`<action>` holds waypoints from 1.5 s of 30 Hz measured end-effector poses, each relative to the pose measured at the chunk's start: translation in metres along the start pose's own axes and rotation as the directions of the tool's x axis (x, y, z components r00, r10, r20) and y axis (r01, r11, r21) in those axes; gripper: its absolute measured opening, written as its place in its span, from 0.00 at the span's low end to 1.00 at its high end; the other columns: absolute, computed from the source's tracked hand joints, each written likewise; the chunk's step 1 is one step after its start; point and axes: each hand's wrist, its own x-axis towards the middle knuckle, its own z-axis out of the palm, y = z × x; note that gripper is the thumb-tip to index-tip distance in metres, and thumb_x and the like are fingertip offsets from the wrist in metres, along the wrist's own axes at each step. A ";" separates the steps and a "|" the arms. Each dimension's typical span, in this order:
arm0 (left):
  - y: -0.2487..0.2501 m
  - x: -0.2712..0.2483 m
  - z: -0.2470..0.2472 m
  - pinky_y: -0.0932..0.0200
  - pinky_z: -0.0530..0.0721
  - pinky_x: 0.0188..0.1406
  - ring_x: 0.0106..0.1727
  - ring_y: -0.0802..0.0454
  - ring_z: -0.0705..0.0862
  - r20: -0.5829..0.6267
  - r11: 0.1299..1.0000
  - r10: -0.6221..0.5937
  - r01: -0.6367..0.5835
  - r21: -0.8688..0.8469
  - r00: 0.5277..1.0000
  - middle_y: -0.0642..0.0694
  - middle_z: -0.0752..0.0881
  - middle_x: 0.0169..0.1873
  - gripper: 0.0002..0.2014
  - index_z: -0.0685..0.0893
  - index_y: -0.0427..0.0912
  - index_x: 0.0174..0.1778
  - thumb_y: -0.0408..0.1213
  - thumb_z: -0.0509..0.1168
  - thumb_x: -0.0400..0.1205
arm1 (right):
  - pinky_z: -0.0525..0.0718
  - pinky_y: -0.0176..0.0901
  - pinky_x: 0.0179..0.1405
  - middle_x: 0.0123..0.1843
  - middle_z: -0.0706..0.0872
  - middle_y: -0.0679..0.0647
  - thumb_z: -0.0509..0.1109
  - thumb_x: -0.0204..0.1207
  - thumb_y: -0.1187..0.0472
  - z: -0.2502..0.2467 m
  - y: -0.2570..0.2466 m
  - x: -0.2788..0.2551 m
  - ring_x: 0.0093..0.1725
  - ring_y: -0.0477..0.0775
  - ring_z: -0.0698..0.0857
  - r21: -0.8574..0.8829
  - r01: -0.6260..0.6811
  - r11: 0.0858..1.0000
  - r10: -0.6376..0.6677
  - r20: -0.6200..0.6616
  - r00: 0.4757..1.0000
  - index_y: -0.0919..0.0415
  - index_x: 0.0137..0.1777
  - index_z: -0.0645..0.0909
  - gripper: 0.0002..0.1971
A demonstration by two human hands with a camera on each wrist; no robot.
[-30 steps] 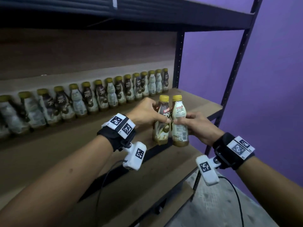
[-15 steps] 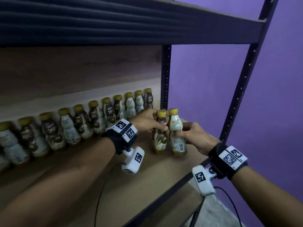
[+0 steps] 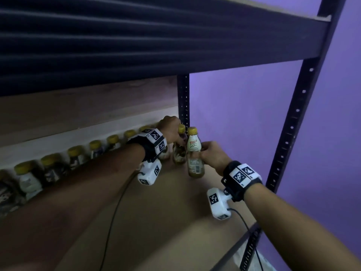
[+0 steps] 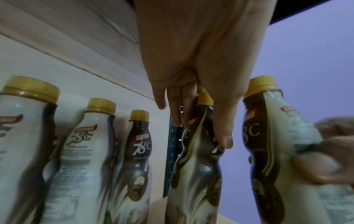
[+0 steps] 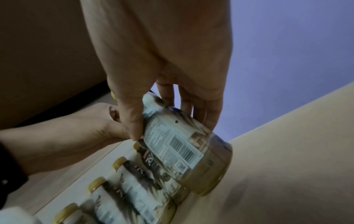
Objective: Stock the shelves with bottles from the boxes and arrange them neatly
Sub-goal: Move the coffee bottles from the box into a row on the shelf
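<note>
My left hand [image 3: 172, 132] grips a dark-labelled coffee bottle [image 3: 179, 151] near its neck, at the far right end of the back row by the rear post. In the left wrist view its fingers [image 4: 222, 128] wrap that bottle [image 4: 195, 166]. My right hand [image 3: 213, 155] holds a white-labelled bottle [image 3: 194, 153] with a yellow cap just in front and to the right. In the right wrist view this bottle [image 5: 184, 148] is tilted, its base close to the shelf board [image 5: 277, 166]. A row of like bottles [image 3: 74, 155] lines the back wall.
The wooden shelf board [image 3: 156, 212] is bare in front of the row. A dark upper shelf [image 3: 156, 36] hangs close overhead. Black metal posts stand at the rear [image 3: 183, 100] and front right [image 3: 293, 118]; a purple wall [image 3: 244, 114] lies beyond.
Both hands have carried their bottles away from the shelf's front edge, back and right toward the end of the row by the rear post.
</note>
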 end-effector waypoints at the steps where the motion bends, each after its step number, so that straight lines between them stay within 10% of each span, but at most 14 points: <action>1: -0.003 0.009 0.001 0.58 0.74 0.32 0.39 0.45 0.83 -0.012 1.000 -0.019 0.020 0.024 1.000 0.44 0.85 0.36 0.20 0.84 0.39 0.39 0.44 0.84 0.60 | 0.87 0.42 0.40 0.44 0.90 0.56 0.79 0.71 0.68 0.001 0.002 0.009 0.44 0.55 0.90 -0.009 0.007 1.000 -0.007 -0.008 1.000 0.68 0.56 0.87 0.14; 16: -0.039 0.073 0.032 0.61 0.66 0.25 0.30 0.48 0.75 -0.061 0.961 -0.196 0.204 0.187 0.979 0.49 0.75 0.32 0.24 0.69 0.48 0.35 0.54 0.78 0.62 | 0.84 0.40 0.44 0.51 0.91 0.53 0.82 0.70 0.61 0.028 0.034 0.090 0.50 0.51 0.88 -0.146 -0.015 0.989 -0.003 -0.127 0.992 0.60 0.58 0.88 0.17; 22: -0.033 0.064 0.031 0.57 0.74 0.32 0.35 0.41 0.81 -0.119 0.954 -0.103 0.132 0.267 0.987 0.43 0.84 0.36 0.18 0.76 0.45 0.35 0.51 0.77 0.65 | 0.88 0.48 0.47 0.46 0.92 0.56 0.81 0.68 0.60 0.031 0.028 0.114 0.47 0.56 0.89 -0.153 0.004 0.988 -0.046 -0.275 0.960 0.60 0.54 0.90 0.14; 28: -0.041 0.053 0.033 0.49 0.81 0.49 0.56 0.36 0.79 -0.204 0.950 -0.055 0.114 0.291 0.977 0.35 0.80 0.55 0.19 0.82 0.38 0.55 0.46 0.71 0.75 | 0.75 0.28 0.26 0.31 0.86 0.42 0.82 0.64 0.57 0.033 0.028 0.137 0.35 0.48 0.84 -0.117 -0.043 0.992 0.005 -0.308 0.951 0.51 0.42 0.89 0.07; 34: -0.044 0.045 0.027 0.44 0.76 0.63 0.67 0.38 0.72 -0.195 0.963 -0.061 0.109 0.247 0.979 0.37 0.74 0.65 0.23 0.77 0.40 0.69 0.45 0.68 0.79 | 0.88 0.50 0.52 0.49 0.91 0.55 0.82 0.68 0.57 0.042 0.030 0.145 0.50 0.58 0.88 -0.186 -0.079 0.979 0.028 -0.260 0.965 0.58 0.52 0.86 0.14; 45: -0.048 0.018 0.013 0.39 0.75 0.63 0.69 0.36 0.71 -0.062 0.968 -0.091 0.103 0.231 0.994 0.38 0.72 0.67 0.27 0.71 0.46 0.73 0.46 0.66 0.77 | 0.79 0.47 0.49 0.68 0.80 0.62 0.79 0.74 0.56 0.030 0.029 0.127 0.55 0.56 0.79 -0.204 -0.159 0.966 0.121 -0.188 0.975 0.65 0.75 0.65 0.35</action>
